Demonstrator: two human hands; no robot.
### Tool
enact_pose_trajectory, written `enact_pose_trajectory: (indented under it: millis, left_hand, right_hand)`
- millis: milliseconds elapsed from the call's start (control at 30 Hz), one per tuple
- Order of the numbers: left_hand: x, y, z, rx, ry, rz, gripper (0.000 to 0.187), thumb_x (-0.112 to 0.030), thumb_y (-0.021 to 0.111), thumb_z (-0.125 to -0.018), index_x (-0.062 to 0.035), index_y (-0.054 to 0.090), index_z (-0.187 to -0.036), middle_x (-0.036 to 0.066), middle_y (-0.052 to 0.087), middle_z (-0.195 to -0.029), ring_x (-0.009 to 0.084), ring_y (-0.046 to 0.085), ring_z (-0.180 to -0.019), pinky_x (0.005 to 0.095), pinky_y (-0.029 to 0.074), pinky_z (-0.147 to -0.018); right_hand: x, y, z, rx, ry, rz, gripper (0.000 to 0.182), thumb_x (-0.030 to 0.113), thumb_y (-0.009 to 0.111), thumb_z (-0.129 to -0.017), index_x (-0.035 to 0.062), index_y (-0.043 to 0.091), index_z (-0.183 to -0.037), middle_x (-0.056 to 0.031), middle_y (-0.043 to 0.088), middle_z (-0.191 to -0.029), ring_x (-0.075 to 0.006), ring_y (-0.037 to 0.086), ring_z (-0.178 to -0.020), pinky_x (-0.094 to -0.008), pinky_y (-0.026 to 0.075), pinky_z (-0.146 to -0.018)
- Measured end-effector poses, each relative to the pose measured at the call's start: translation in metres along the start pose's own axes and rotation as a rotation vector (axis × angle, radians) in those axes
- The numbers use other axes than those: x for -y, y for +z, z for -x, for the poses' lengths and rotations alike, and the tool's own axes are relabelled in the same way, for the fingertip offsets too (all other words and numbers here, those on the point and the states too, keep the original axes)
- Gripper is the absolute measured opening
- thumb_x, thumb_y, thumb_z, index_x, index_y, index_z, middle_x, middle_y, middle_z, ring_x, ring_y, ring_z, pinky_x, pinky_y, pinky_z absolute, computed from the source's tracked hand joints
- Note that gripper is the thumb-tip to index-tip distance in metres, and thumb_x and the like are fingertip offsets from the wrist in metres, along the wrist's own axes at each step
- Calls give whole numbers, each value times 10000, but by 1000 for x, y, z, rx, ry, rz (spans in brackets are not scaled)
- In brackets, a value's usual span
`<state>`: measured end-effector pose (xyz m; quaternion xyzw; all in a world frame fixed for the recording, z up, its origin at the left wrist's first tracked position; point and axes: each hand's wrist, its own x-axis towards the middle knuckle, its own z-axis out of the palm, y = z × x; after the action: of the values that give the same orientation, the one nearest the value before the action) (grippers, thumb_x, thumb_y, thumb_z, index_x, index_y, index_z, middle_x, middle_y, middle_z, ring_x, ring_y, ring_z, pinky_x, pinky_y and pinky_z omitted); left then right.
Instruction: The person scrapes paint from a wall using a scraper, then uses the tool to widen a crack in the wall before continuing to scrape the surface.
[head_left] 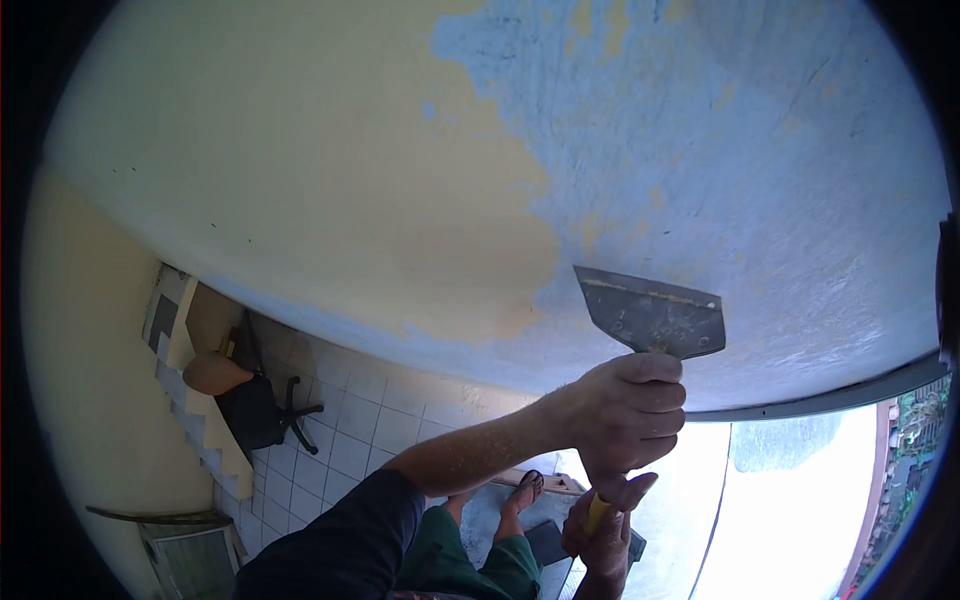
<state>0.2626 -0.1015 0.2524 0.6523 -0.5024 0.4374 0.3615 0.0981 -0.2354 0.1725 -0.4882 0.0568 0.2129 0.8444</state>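
Note:
A wide metal scraper point(655, 315) with a yellow handle point(597, 512) points up at the wall point(430, 210). Its blade edge lies close against the blue area, beside the border with the cream paint. Just below the blade, my left hand point(632, 412) is closed around the upper handle. Lower down, my right hand point(600, 535) wraps the yellow end of the same handle, its thumb pointing up. Ragged cream patches and scratch-like marks show on the blue part of the wall.
My feet in sandals point(530, 483) are on a raised surface above the tiled floor point(350, 400). A black swivel chair point(255, 410) stands at the left by steps point(205, 440). A framed panel point(195, 560) leans at lower left. Bright light enters at the right, with plants point(920, 425) outside.

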Motion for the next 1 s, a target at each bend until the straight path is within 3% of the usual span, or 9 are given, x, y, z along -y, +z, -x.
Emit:
enact_pose_trajectory:
  millis: [133, 300, 433, 533, 667, 767, 900, 967, 1000]
  left_hand:
    - [7, -5, -13, -63, 75, -45, 231, -300, 510, -512, -89, 437, -453, 4, 391, -494, 148, 462, -513, 329, 426, -771]
    - [-10, 3, 29, 77, -122, -1, 295, -258, 400, -708, -86, 392, -468, 16, 354, -507, 193, 465, -537, 343, 428, -744]
    - [-14, 10, 57, 68, -156, 38, 221, -286, 504, -554, -94, 440, -465, 16, 379, -502, 185, 418, -542, 369, 374, -780]
    - [-12, 10, 55, 57, -150, 10, 299, -268, 402, -717, -88, 399, -478, 17, 366, -516, 188, 462, -533, 334, 432, -750]
    - [-4, 4, 38, 14, -92, -15, 284, -234, 386, -719, -90, 414, -476, 12, 386, -518, 178, 467, -534, 330, 432, -760]
    - [3, -2, 26, -17, -19, -100, 234, -240, 470, -653, -91, 429, -477, 6, 409, -523, 170, 472, -535, 319, 427, -769]
    - [13, -13, -6, -83, 79, -151, 216, -305, 491, -436, -103, 416, -454, -16, 400, -506, 152, 470, -535, 322, 424, -768]
    - [23, -20, -29, -146, 131, -190, 215, -309, 461, -381, -110, 408, -446, -24, 394, -500, 145, 468, -535, 325, 424, -767]
    - [29, -24, -41, -158, 201, -188, 226, -319, 477, -486, -105, 421, -437, -10, 380, -482, 165, 441, -528, 357, 411, -776]
  right_hand:
    - [10, -2, -5, 47, -111, 138, 609, 651, 427, -883, 45, 465, -837, -12, 378, -483, -107, 351, -338, -237, 262, -311]
    - [-6, -8, 3, 33, 7, 96, 584, 609, 382, -923, 40, 472, -833, -17, 390, -485, -108, 361, -337, -243, 276, -311]
    - [-35, -20, 5, -49, 93, 118, 566, 571, 335, -956, 35, 477, -840, -28, 416, -490, -118, 378, -337, -251, 300, -317]
    - [-31, -22, -1, -7, 42, 185, 561, 571, 349, -952, 33, 476, -858, -29, 411, -488, -120, 384, -337, -246, 305, -320]
    - [-24, -17, -10, 25, -44, 129, 576, 601, 373, -931, 35, 472, -899, -25, 400, -488, -116, 380, -332, -241, 299, -319]
    - [-8, -9, -18, 51, -104, 197, 591, 624, 401, -909, 39, 474, -882, -26, 401, -489, -109, 364, -331, -245, 283, -319]
    - [14, 5, -22, 29, -73, 256, 601, 630, 408, -904, 33, 477, -877, -18, 402, -485, -105, 354, -329, -241, 277, -318]
    - [26, 8, -27, -32, -24, 275, 947, 787, 254, -820, -78, 612, -962, -29, 469, -504, -112, 425, -405, -253, 278, -380]
    - [33, 6, -34, 57, -83, 365, 1013, 817, 187, -790, -81, 596, -1017, -29, 466, -505, -105, 411, -401, -254, 276, -376]
